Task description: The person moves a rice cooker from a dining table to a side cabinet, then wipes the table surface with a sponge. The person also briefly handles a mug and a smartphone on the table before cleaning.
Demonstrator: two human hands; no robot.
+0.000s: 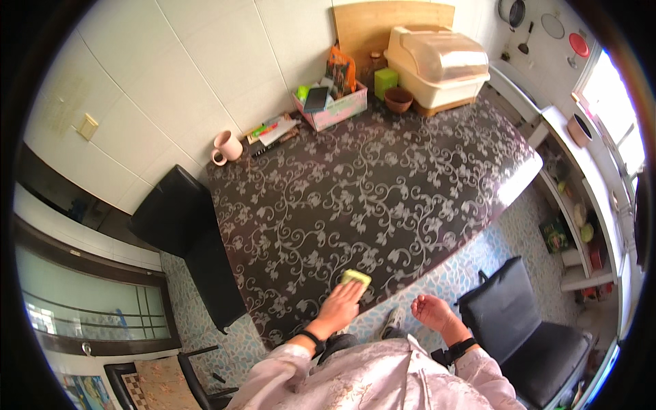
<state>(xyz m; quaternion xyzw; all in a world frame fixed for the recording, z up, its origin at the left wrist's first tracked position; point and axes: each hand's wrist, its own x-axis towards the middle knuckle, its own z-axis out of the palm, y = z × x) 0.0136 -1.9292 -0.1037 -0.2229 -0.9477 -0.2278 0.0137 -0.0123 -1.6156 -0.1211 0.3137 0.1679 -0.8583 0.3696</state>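
My left hand (pixel 340 305) rests on a yellow sponge or folded cloth (pixel 357 279) near the front edge of a dark table (pixel 353 205) with a pale floral scroll pattern. Its fingers lie over the yellow piece, pressing it to the tabletop. My right hand (pixel 431 311) hangs beyond the table's front edge, above the floor, with its fingers curled and nothing visible in them. Whether those fingers are fully closed is hard to tell.
A pink mug (pixel 228 145), papers with pens (pixel 274 130), a box of packets (pixel 335 111), a brown bowl (pixel 398 99) and a lidded cream bin (pixel 438 66) line the table's back. Black chairs stand left (pixel 177 212) and right (pixel 499 307); shelves (pixel 589 205) run along the right.
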